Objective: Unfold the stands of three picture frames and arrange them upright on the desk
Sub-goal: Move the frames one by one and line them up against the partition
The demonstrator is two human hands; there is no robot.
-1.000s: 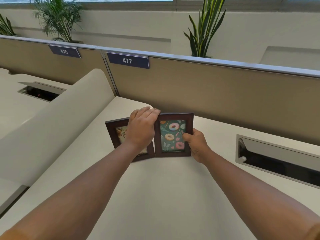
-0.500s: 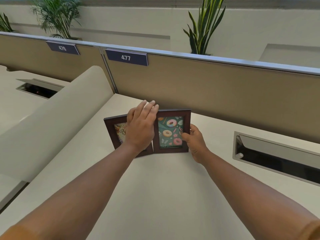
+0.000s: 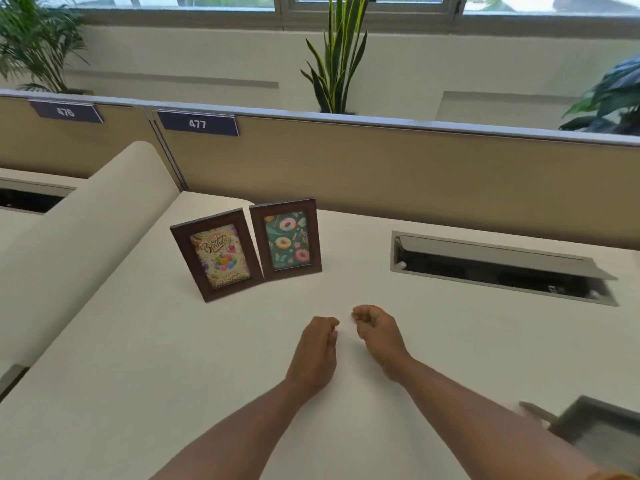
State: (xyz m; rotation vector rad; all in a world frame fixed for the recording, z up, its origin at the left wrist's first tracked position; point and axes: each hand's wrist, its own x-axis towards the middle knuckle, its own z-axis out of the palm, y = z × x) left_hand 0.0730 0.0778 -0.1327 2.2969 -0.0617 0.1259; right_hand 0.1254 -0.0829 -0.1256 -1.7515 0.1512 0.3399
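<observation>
A: Where are the frames?
B: The birthday frame (image 3: 217, 255) and doughnut frame (image 3: 286, 240) stand upright, edges touching, on the desk (image 3: 145, 358). A third frame (image 3: 595, 434) lies at the lower right.
A: And the hands?
B: Left hand (image 3: 317, 355) and right hand (image 3: 379, 336) hover nearby, fingers loosely curled, holding nothing.

Low to the right of our right hand (image 3: 379, 336), a third frame (image 3: 595, 433) lies blurred and cut off by the picture's right and bottom edges, so we cannot tell its picture or stand. Ahead of our left hand (image 3: 317, 355), the stands behind the birthday frame (image 3: 216, 254) and donut frame (image 3: 285, 239) are hidden from us.
</observation>
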